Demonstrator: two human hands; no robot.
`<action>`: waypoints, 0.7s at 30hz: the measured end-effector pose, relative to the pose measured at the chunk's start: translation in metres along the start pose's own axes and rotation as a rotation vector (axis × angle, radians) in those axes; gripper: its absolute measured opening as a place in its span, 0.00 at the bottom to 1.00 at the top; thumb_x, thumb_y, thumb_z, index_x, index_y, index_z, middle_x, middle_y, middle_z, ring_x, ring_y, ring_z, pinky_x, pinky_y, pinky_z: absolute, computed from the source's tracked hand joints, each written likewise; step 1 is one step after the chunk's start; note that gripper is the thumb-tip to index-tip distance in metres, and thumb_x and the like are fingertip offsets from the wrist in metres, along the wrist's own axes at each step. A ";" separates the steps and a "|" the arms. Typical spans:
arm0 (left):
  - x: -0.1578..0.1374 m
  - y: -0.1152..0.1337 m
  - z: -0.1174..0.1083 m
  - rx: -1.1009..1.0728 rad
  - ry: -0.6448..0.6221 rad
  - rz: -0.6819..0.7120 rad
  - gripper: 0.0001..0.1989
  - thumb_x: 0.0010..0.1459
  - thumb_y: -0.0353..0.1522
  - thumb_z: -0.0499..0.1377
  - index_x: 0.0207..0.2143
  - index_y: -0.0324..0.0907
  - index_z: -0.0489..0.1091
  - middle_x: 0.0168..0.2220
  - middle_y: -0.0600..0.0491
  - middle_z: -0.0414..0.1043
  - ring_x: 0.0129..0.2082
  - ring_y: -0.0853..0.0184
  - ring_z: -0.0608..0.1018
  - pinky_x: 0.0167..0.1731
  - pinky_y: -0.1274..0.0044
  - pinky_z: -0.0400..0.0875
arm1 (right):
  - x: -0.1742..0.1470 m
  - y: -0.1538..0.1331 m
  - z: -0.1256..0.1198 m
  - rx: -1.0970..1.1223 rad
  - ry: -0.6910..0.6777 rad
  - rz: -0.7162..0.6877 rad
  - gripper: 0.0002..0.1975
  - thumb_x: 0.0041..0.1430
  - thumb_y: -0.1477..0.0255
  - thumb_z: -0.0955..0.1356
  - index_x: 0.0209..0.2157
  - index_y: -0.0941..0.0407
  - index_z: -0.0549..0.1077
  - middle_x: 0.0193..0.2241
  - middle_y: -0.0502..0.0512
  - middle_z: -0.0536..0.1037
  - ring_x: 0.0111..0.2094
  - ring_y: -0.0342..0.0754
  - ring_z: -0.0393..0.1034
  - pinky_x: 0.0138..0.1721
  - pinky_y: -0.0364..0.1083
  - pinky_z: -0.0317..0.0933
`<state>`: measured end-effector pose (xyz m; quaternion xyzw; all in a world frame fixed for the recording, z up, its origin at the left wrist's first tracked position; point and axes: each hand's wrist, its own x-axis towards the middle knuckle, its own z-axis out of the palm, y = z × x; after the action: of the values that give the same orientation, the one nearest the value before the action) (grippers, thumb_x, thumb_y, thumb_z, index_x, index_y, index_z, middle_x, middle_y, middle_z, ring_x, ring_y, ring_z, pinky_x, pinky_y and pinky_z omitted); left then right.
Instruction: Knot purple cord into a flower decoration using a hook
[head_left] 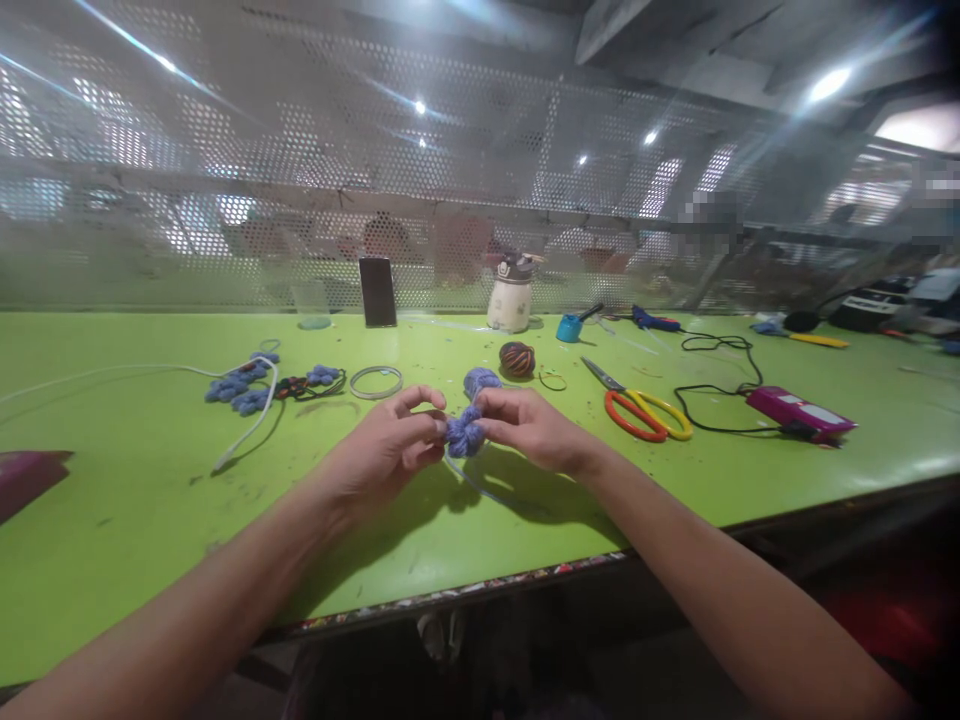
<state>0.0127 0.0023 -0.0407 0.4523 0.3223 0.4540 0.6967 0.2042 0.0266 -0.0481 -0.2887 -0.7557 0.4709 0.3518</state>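
Between my two hands, a small knotted piece of blue-purple yarn (465,434) is held just above the green table. My left hand (397,432) pinches its left side between thumb and fingers. On the opposite side, the thumb and index finger of my right hand (525,422) grip its upper right part. A loose strand trails from the piece down onto the table. Right behind it sits a ball of the same blue-purple yarn (481,380), partly covered by my right fingers. A dark multicoloured yarn ball (517,359) lies a little farther back.
Scissors (645,413) with red and yellow handles lie to the right, near a purple corded device (802,412). Finished blue yarn pieces (244,385) and a white cable (255,432) are at left. A phone (377,292) and a white jar (510,298) stand by the mesh screen.
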 end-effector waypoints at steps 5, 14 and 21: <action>-0.004 0.004 -0.001 -0.059 -0.104 -0.083 0.11 0.45 0.23 0.60 0.32 0.42 0.66 0.25 0.58 0.67 0.21 0.76 0.68 0.21 0.84 0.58 | -0.001 -0.003 0.001 0.037 -0.059 -0.020 0.11 0.56 0.65 0.68 0.30 0.59 0.67 0.26 0.48 0.65 0.27 0.41 0.60 0.32 0.44 0.56; -0.004 0.009 0.001 -0.126 -0.110 -0.115 0.06 0.44 0.31 0.58 0.26 0.38 0.68 0.15 0.59 0.53 0.15 0.76 0.56 0.15 0.83 0.49 | 0.002 0.002 0.005 0.016 -0.040 -0.058 0.09 0.57 0.71 0.66 0.27 0.59 0.64 0.23 0.46 0.61 0.25 0.40 0.55 0.28 0.43 0.51; -0.002 0.007 0.003 -0.077 0.006 -0.141 0.06 0.49 0.33 0.58 0.24 0.38 0.68 0.14 0.60 0.55 0.14 0.77 0.57 0.15 0.83 0.47 | 0.002 0.005 0.009 0.051 -0.065 -0.001 0.11 0.57 0.67 0.67 0.27 0.58 0.64 0.23 0.46 0.62 0.25 0.40 0.56 0.28 0.43 0.52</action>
<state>0.0117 0.0013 -0.0328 0.3999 0.3376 0.4170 0.7431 0.1966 0.0254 -0.0551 -0.2636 -0.7547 0.4989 0.3347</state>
